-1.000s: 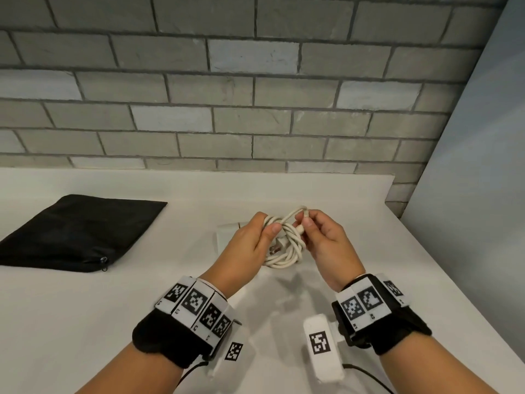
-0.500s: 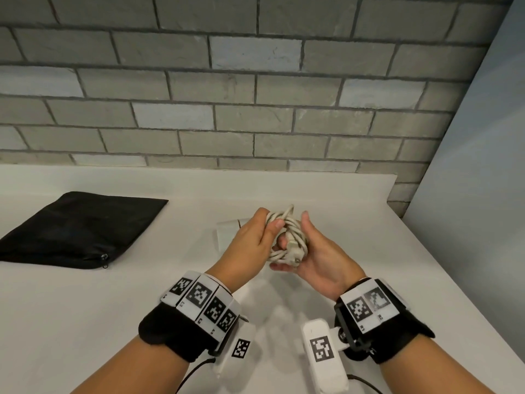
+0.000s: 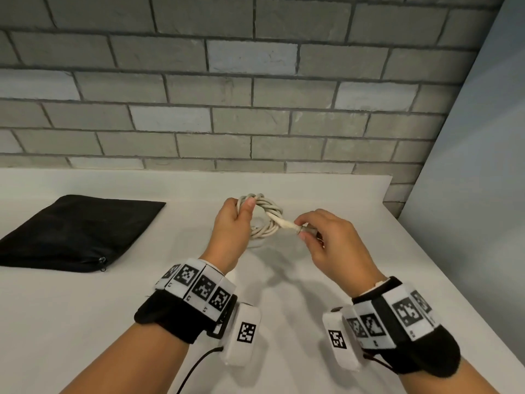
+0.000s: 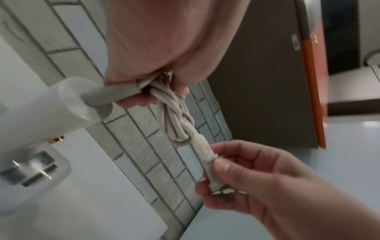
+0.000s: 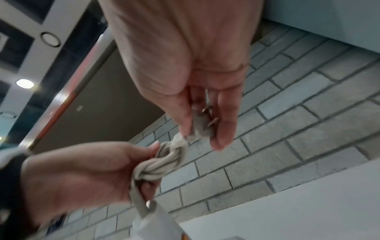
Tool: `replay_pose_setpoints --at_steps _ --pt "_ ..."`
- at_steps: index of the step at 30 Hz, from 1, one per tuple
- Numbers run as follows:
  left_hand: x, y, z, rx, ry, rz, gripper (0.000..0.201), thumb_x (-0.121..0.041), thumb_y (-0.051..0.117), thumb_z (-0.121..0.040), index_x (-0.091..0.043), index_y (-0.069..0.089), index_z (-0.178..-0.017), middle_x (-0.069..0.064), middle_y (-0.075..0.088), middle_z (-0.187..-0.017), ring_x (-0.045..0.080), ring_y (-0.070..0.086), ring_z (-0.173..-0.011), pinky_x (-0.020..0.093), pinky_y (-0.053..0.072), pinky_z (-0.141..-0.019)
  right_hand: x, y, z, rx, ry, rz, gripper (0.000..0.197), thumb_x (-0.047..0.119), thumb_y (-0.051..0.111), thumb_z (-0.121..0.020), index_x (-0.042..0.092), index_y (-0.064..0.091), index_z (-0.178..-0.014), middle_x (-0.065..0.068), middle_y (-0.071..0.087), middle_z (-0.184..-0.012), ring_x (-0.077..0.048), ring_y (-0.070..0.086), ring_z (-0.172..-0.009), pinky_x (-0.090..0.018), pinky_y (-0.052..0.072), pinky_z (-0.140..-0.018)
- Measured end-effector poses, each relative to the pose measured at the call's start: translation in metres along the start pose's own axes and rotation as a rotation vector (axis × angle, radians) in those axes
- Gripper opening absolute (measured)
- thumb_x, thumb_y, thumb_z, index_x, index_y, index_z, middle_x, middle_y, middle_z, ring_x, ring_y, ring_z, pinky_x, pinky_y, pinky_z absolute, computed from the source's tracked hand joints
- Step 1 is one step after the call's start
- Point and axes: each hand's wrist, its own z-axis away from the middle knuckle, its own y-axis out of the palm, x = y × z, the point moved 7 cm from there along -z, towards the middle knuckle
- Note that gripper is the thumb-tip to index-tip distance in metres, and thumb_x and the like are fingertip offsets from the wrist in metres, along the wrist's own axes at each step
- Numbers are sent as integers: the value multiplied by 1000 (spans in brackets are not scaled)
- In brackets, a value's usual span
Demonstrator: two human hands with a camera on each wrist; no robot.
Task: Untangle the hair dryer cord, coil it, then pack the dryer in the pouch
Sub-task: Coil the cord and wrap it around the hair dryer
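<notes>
The off-white cord (image 3: 268, 213) is wound into a coil held above the white table. My left hand (image 3: 234, 223) grips the coil's left side, thumb on top. My right hand (image 3: 326, 237) pinches the plug (image 3: 295, 227) at the coil's right side, drawn away from the loops. In the left wrist view the coil (image 4: 176, 116) hangs from my left fingers, and the white hair dryer (image 4: 41, 116) hangs below by its grey cord sleeve. The plug's prongs (image 5: 207, 115) show between my right fingers. The black zip pouch (image 3: 74, 231) lies flat at the table's left.
A grey brick wall (image 3: 255, 95) runs along the back of the table (image 3: 85, 322). A pale blue panel (image 3: 468, 194) stands at the right, past the table's right edge.
My hands have moved apart. The right hand, which cupped the bundle before, now pulls the plug end out to the right, and the left hand has turned the coil up into a ring.
</notes>
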Motion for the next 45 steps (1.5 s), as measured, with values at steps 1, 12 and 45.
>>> replay_pose_setpoints --at_steps 1,12,45 --pt "2 -1 -1 -2 -31 21 26 -33 43 -94 -11 45 -79 1 45 -71 13 42 -62 22 40 -57 6 2 2 -21 -47 94 15 8 59 -83 15 63 -95 0 61 -82 -19 54 -64 -30 44 -54" --pt "29 -1 16 186 -220 222 25 -39 52 -88 -15 49 -79 -4 49 -66 18 45 -69 37 35 -71 -2 63 11 292 231 -647 19 12 61 -84 26 48 -88 4 53 -87 -19 48 -61 -18 40 -49" --pt "86 -142 45 90 -472 44 24 -28 43 -94 -10 49 -78 5 50 -74 17 54 -73 30 49 -67 57 207 -23 820 -194 -9 60 12 51 -87 27 27 -140 -9 46 -137 -24 39 -128 -39 29 -109"
